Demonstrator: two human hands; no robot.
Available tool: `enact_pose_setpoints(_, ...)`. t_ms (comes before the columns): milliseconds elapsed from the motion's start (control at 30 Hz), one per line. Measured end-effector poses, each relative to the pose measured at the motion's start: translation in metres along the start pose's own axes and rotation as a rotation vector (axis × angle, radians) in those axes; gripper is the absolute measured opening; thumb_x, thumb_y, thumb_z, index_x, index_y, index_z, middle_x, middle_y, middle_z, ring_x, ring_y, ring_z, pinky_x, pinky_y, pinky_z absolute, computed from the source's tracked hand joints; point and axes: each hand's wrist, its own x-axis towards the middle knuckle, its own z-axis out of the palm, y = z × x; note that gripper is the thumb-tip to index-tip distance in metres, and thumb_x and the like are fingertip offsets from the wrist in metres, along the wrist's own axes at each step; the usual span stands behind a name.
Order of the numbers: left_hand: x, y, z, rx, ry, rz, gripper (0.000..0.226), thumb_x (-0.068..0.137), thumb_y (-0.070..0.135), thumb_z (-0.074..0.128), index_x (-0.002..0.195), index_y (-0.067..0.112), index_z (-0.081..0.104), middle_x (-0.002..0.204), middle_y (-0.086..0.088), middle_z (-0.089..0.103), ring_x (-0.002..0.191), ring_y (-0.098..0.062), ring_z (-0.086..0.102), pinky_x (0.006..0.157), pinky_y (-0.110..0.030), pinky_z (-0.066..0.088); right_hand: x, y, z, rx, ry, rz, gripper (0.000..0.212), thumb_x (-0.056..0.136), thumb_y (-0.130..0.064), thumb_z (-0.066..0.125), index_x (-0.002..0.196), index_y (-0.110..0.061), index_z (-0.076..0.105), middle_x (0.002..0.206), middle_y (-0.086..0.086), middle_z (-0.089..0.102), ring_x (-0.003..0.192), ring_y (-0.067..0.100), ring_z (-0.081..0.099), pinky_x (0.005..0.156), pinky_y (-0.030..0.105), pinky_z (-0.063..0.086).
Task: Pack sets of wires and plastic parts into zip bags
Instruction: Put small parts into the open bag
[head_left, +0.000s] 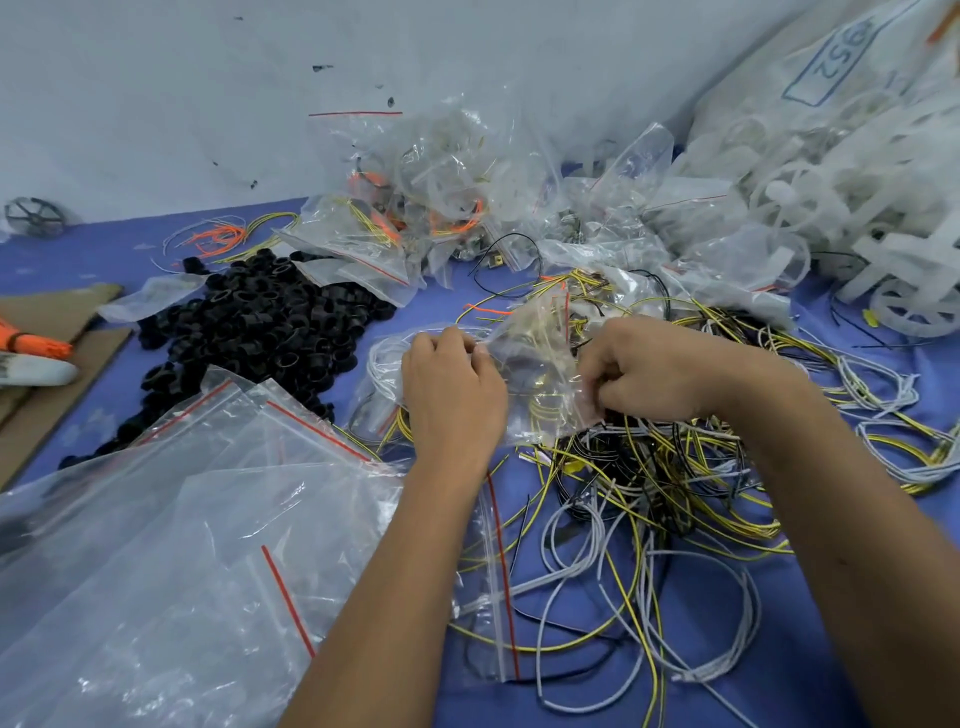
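Pinching zip bag (535, 358): left grip (452, 384), right grip (654, 369); blue table (831, 649), white wall (156, 104).

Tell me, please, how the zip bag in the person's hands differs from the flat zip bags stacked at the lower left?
The held zip bag is crumpled, gripped by the left hand and right hand, with yellow wires inside. The stacked zip bags lie flat, untouched, apparently empty. Both are clear plastic with a red strip.

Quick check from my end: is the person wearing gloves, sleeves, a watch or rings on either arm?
No. The left hand and right hand are bare, without gloves. Both forearms are uncovered up to the frame edge; no sleeves, watch, bracelet or rings show.
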Motion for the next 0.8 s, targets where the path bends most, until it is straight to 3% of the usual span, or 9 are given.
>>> enact_pose_setpoints(133, -0.002, 0.002, -0.002, -0.043, 0.024, 0.033, 0.016, 0.1, 0.023, 0.057, 0.105, 0.01, 0.067, 0.11, -0.009, 0.06, 0.109, -0.028, 0.053, 0.094, -0.035, 0.039, -0.005, -0.001, 0.0, -0.03, 0.07, 0.034, 0.045, 0.076, 0.006, 0.05, 0.071, -0.025, 0.081, 0.072, -0.009, 0.071, 0.071, 0.003, 0.061, 0.072, 0.028, 0.051)
enact_pose_setpoints(233, -0.01, 0.02, -0.002, -0.166, 0.07, 0.155, 0.008, 0.096, 0.021, 0.063, 0.1, 0.016, 0.067, 0.103, -0.001, 0.061, 0.098, -0.024, 0.059, 0.089, -0.038, 0.046, -0.012, -0.003, 0.0, 0.03, 0.199, -0.001, 0.04, 0.074, 0.009, 0.05, 0.073, -0.019, 0.079, 0.076, -0.003, 0.073, 0.072, -0.003, 0.061, 0.072, 0.02, 0.046)
enact_pose_setpoints(367, -0.025, 0.065, 0.01, -0.246, 0.001, 0.373, 0.007, 0.094, 0.018, 0.062, 0.089, 0.016, 0.067, 0.092, 0.002, 0.062, 0.082, -0.021, 0.059, 0.074, -0.042, 0.05, -0.032, 0.006, -0.006, 0.1, 0.425, -0.013, 0.042, 0.078, 0.008, 0.053, 0.068, -0.031, 0.066, 0.073, -0.004, 0.072, 0.076, 0.018, 0.066, 0.073, 0.032, 0.051)
enact_pose_setpoints(500, -0.039, 0.114, 0.033, -0.245, -0.008, 0.545, 0.007, 0.09, 0.014, 0.061, 0.085, 0.012, 0.065, 0.088, -0.001, 0.063, 0.085, -0.024, 0.057, 0.074, -0.035, 0.043, -0.065, 0.035, -0.015, 0.168, 0.627, 0.063, 0.04, 0.077, 0.005, 0.056, 0.055, -0.029, 0.054, 0.055, -0.003, 0.052, 0.054, 0.011, 0.046, 0.054, 0.028, 0.036)
enact_pose_setpoints(567, -0.044, 0.135, 0.049, -0.209, -0.08, 0.555, 0.004, 0.089, 0.014, 0.063, 0.088, 0.014, 0.067, 0.091, 0.0, 0.064, 0.088, -0.023, 0.058, 0.076, -0.031, 0.04, -0.081, 0.053, -0.018, 0.133, 0.709, 0.152, 0.035, 0.075, 0.003, 0.058, 0.054, -0.025, 0.055, 0.051, -0.003, 0.046, 0.052, 0.011, 0.039, 0.053, 0.029, 0.029)
enact_pose_setpoints(667, -0.055, 0.163, 0.079, -0.155, -0.237, 0.602, 0.008, 0.09, 0.015, 0.063, 0.094, 0.015, 0.07, 0.096, -0.003, 0.066, 0.096, -0.025, 0.058, 0.082, -0.033, 0.042, -0.11, 0.088, -0.025, 0.063, 0.866, 0.354, 0.025, 0.077, -0.001, 0.061, 0.075, -0.018, 0.079, 0.067, -0.002, 0.068, 0.066, 0.016, 0.059, 0.062, 0.028, 0.041)
enact_pose_setpoints(733, -0.059, 0.175, 0.096, -0.095, -0.315, 0.674, 0.01, 0.092, 0.016, 0.061, 0.094, 0.013, 0.071, 0.098, -0.007, 0.066, 0.098, -0.028, 0.058, 0.084, -0.036, 0.042, -0.125, 0.112, -0.029, -0.015, 0.985, 0.534, 0.026, 0.08, -0.004, 0.06, 0.09, -0.015, 0.081, 0.088, 0.005, 0.077, 0.084, 0.025, 0.068, 0.076, 0.033, 0.052)
enact_pose_setpoints(800, -0.067, 0.192, 0.115, -0.065, -0.382, 0.739, 0.013, 0.093, 0.018, 0.059, 0.094, 0.011, 0.07, 0.098, -0.01, 0.066, 0.099, -0.03, 0.058, 0.083, -0.036, 0.041, -0.143, 0.143, -0.036, -0.189, 1.029, 0.752, 0.029, 0.083, -0.008, 0.06, 0.105, -0.017, 0.077, 0.113, 0.015, 0.071, 0.107, 0.036, 0.061, 0.088, 0.035, 0.045)
